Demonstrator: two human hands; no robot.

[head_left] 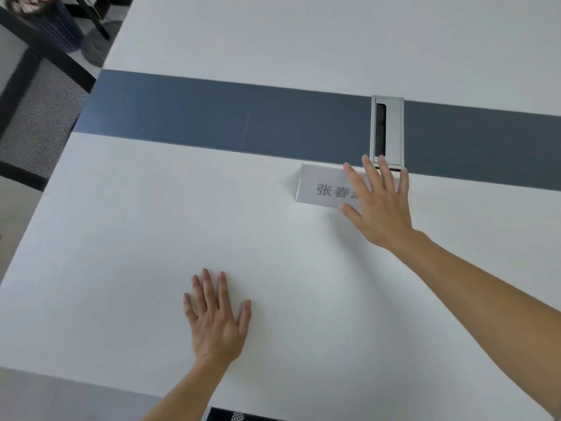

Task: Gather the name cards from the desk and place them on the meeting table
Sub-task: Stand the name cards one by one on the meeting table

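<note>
Resting flat and spread on the white meeting table (121,238), the left hand (217,320) held nothing and looked to be bracing the reach. Farther out, the right hand (379,205) lay over the right end of a name card (321,186), fingers splayed and not closed round it, thumb at the card's lower edge. This read as the placing step; the next move would call for lifting the hand straight off so the light card stayed put. A folded white paper tent, it stood with dark printed characters facing the person, just short of the blue-grey strip (212,117) and beside the metal cable hatch (388,132).
</note>
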